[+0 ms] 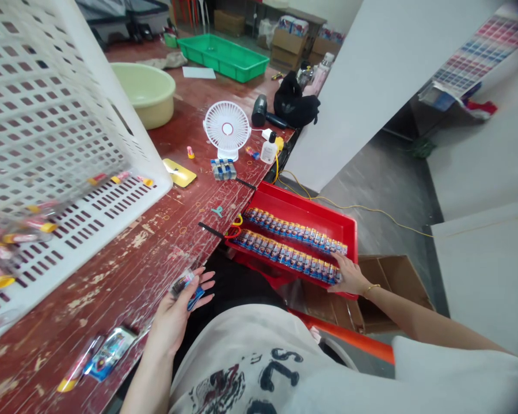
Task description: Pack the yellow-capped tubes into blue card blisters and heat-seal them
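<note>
**Item in hand.** We find a small packet (pixel 182 284), clear-wrapped with colourful contents, lying across the left hand (pixel 172 316) just off the near edge of the worktop (pixel 125 270). The palm faces up and the fingers curl only loosely about the packet. We judge this a weak hold: a slight tilt of the wrist could send the packet to the floor.

**Tray.** The right hand (pixel 349 276) rests on the right end of the near row (pixel 285 253) of like packets in the red tray (pixel 302 208). We cannot tell whether its fingers grip an end packet or merely press on it. A far row (pixel 293 230) stands parallel behind. The tray sits beyond the worktop edge, and its support is hidden from us. Pressure at that outer end could tip it toward the open cardboard box (pixel 392 276) below. A sideways push could also fold the close-packed row over.

**Surroundings.** Loose packets (pixel 110 352) lie at the worktop's near edge beside the left forearm, where a brush of the arm could sweep them off. A tilted white basket (pixel 69 115) leans over the worktop, and packets inside it could slide. A yellow cable (pixel 371 210) trails across the floor behind the tray, which we judge a snag risk.
</note>
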Demonstrator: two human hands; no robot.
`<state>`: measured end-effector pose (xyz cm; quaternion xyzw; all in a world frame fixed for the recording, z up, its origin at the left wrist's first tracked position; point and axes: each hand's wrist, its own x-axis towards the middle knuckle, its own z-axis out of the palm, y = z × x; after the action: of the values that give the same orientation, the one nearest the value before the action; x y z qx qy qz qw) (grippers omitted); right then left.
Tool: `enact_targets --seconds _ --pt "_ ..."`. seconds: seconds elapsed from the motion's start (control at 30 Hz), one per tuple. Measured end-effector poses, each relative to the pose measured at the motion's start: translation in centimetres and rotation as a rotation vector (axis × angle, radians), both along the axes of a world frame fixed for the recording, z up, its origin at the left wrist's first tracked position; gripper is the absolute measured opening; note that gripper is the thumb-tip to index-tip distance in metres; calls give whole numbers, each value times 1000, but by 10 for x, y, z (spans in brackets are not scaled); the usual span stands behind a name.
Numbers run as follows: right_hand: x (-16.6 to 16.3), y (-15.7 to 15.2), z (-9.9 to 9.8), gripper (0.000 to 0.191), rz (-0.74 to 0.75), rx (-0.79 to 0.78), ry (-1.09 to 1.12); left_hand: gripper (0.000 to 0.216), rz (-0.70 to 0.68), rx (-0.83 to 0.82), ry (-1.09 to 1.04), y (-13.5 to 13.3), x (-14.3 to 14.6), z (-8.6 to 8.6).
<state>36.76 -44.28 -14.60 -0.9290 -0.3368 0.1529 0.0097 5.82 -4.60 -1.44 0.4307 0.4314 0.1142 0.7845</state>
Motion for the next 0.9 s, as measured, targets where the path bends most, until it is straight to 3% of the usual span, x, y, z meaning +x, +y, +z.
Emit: enact_targets --seconds 0.13,0.23,0.37,0.47,0.57,0.67,0.77,0.83,0.9 --pt "-6 37 24 82 76 256 -108 47 74 -46 -55 0 -5 5" --pt "-23 113 44 58 308 514 -96 49 117 -52 -77 1 -16 7" --pt "-70 264 67 24 673 734 64 49 222 -31 -67 14 -35 5" --pt "-108 397 79 14 875 811 80 46 334 -40 -58 23 -55 4" --pt "-132 529 89 24 917 783 40 44 433 -72 -36 28 -75 6" --pt "-143 632 101 29 907 706 19 46 505 -78 -29 32 -91 9" --pt "-149 687 106 25 890 636 43 46 551 -43 -61 39 -100 15" --pt "-149 699 105 21 887 621 76 45 588 -28 -88 46 -103 17" --pt "-150 692 105 24 886 641 110 44 607 -27 -114 53 -103 19"
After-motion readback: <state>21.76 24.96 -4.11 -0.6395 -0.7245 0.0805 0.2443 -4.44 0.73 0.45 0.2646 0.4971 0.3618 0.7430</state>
